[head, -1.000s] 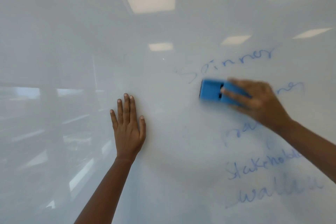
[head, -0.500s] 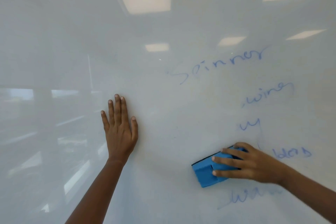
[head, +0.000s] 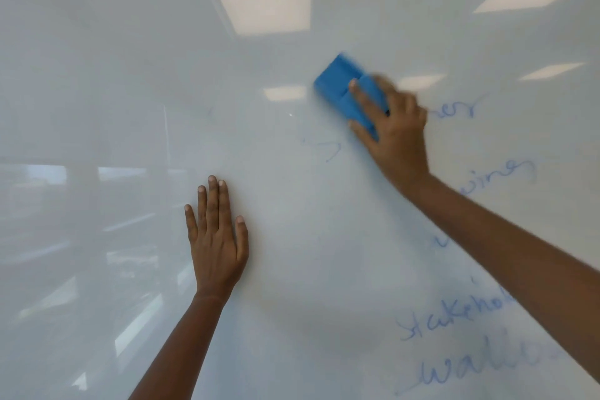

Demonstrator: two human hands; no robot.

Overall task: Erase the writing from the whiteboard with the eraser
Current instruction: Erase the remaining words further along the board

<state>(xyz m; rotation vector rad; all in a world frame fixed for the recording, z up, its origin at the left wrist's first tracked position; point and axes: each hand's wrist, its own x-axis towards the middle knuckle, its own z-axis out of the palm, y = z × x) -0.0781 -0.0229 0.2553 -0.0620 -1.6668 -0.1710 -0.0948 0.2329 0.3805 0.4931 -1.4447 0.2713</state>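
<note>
My right hand (head: 394,136) had its grip clamped on the blue eraser (head: 349,91), fingers spread over its back and thumb along its lower edge, pressing it flat against the whiteboard (head: 292,269). The eraser sat tilted, its free end pointing toward 10 o'clock, and both it and my knuckles were blurred. It lay in the upper middle of the board, at about 1 o'clock from my other hand.

Just past my knuckles at 3 o'clock were the blue letters "er" (head: 456,110), the tail of a word. At 7 o'clock from the eraser a faint blue hooked stroke (head: 331,151) remained. Farther out, at 4 o'clock, the word "wine" (head: 500,177) showed beside my right forearm, and toward 5 o'clock, low on the board, sat "stakehol" (head: 454,318), partly hidden by the arm, with "wall" (head: 480,367) beneath it.

My left hand (head: 216,243) held nothing: it lay open and flat on the board, fingers together pointing to 12 o'clock, well apart from the eraser. Ceiling light reflections (head: 264,1) shone across the glossy surface.
</note>
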